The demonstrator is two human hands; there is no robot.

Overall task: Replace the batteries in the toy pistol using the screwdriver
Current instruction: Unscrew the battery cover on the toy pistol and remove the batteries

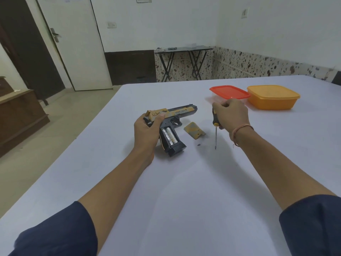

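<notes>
A black and tan toy pistol [181,112] lies on its side on the white table [184,182], muzzle pointing right. My left hand [147,130] grips its rear end. The grip compartment is uncovered and shows silver batteries [170,136] inside. Its tan cover [194,131] lies on the table just right of the grip, and a small dark screw [199,144] sits below the cover. My right hand [231,115] holds the black and yellow handle of a screwdriver [215,133], whose shaft points down toward the table.
Two lidded plastic containers stand at the far right of the table: a red-lidded one [228,92] and an orange one [273,97]. A folding table [184,49] stands against the back wall. A wooden cabinet [20,115] is left of the table.
</notes>
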